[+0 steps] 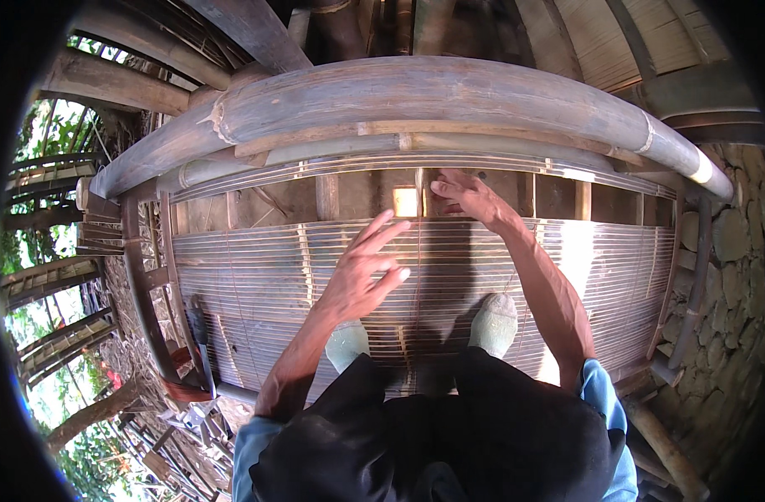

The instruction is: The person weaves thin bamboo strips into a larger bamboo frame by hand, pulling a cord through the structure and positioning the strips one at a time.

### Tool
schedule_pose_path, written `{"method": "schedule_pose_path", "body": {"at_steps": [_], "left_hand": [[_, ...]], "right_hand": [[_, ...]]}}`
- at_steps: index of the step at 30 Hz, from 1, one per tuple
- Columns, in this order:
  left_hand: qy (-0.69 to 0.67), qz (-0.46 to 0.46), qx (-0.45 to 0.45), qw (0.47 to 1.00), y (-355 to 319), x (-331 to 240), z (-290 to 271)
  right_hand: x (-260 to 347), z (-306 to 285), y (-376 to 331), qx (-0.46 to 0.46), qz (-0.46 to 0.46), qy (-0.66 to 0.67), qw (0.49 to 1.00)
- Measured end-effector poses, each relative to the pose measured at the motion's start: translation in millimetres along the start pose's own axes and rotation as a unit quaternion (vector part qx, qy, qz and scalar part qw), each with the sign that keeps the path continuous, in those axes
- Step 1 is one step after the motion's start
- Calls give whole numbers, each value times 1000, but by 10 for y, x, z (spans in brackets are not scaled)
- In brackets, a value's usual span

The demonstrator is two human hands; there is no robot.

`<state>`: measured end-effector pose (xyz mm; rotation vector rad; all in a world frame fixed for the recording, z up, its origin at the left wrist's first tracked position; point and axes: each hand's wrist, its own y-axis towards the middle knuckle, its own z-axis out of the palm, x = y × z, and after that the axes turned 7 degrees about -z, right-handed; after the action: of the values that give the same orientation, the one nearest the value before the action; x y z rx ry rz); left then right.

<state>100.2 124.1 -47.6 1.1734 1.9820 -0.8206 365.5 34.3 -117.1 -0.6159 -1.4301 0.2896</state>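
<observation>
Over a bamboo slat platform (366, 335), my left hand (361, 276) is raised with its fingers spread and nothing in them. My right hand (470, 199) reaches farther forward, above the long gap (274, 201) between the slatted surface and the far strips. Its fingers are stretched out, with no object visible in them. Between the hands, a thin upright bamboo piece (421, 192) crosses the gap beside a small brightly lit square patch (405, 202). Whether the right fingertips touch the far thin strips (349, 165) I cannot tell.
A thick bamboo pole (416, 88) curves across the far side. My feet in pale green footwear (494, 322) stand on the slats. A long dark object (198, 322) lies at the left edge, near a brown strap (186, 391). A stone wall (721, 276) rises at right.
</observation>
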Motion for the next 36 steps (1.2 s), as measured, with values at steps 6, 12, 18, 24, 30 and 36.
{"method": "schedule_pose_path", "body": {"at_steps": [6,12,18,24,30,36], "left_hand": [[-517,-36,-23,855,-655,197,44],[-730,30,-65,679,-742,175,50],[-502,-167,-241,814,-967,-195,-175],[-137,-373,-114,911,-1238,-351,-509],[-274,-134,-152,940,-1146,-149,-590],[-663,-73,-142,732,-842,-156,-173]], "right_hand": [[-45,120,100,-9,34,-142,989],[-347,-6,249,24,17,-183,983],[-189,402,-125,-168,-270,-358,878],[-70,1003,-551,-64,-401,-377,833],[-156,1126,-625,-66,-407,-387,825],[-246,1127,-536,-40,-412,-343,843]]}}
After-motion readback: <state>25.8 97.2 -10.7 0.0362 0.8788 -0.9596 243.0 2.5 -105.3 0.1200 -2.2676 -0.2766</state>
